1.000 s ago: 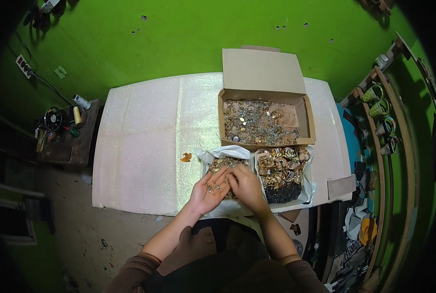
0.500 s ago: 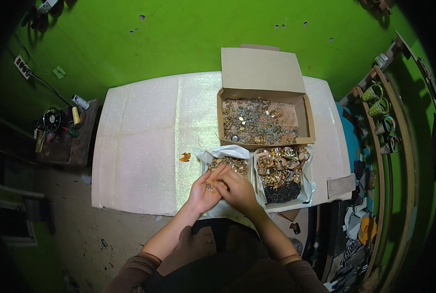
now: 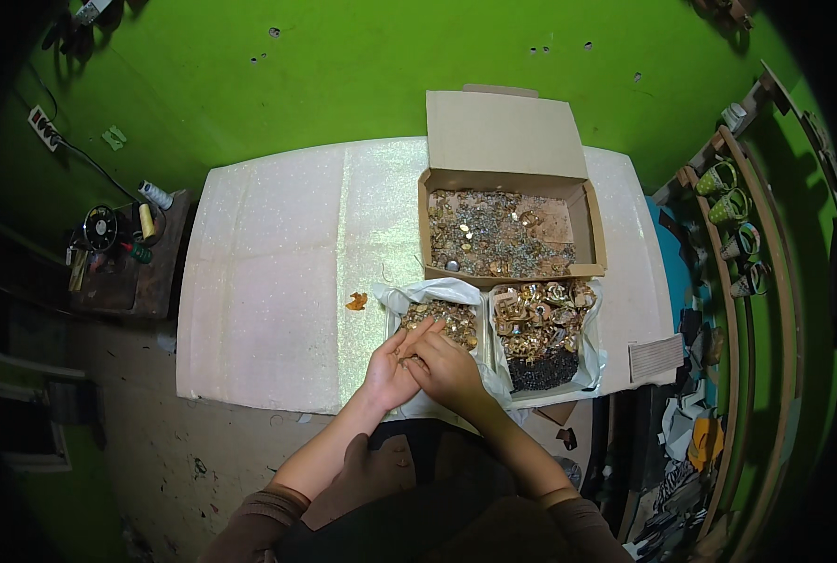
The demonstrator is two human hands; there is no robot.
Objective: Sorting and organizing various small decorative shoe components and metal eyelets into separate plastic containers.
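My left hand (image 3: pixel 387 375) is palm up, fingers stretched out over the near edge of a paper-lined tray (image 3: pixel 392 305). Small shiny metal pieces lay in this palm a moment before and are now mostly covered. Resting on the palm, my right hand (image 3: pixel 449 372) has its fingers bent and drawn together; what they grip is hidden. Beyond my fingertips, the tray holds a heap of small gold-coloured metal pieces (image 3: pixel 458 322). To its right, a second lined tray (image 3: pixel 595 352) contains larger gold-coloured metal fittings (image 3: pixel 540 317) and a pile of small black pieces (image 3: pixel 544 372).
Behind the trays, an open cardboard box (image 3: pixel 589 225) holds many small silver and gold pieces. An orange-brown scrap (image 3: pixel 356 301) and a grey card (image 3: pixel 656 358) lie on the pale shimmering table cover (image 3: pixel 259 281). A side table (image 3: pixel 146 291) with thread spools stands left; racks (image 3: pixel 761 310) stand right.
My right hand has shifted slightly left and settled over my left palm, covering the metal pieces that showed there. The trays and box have stayed in place.
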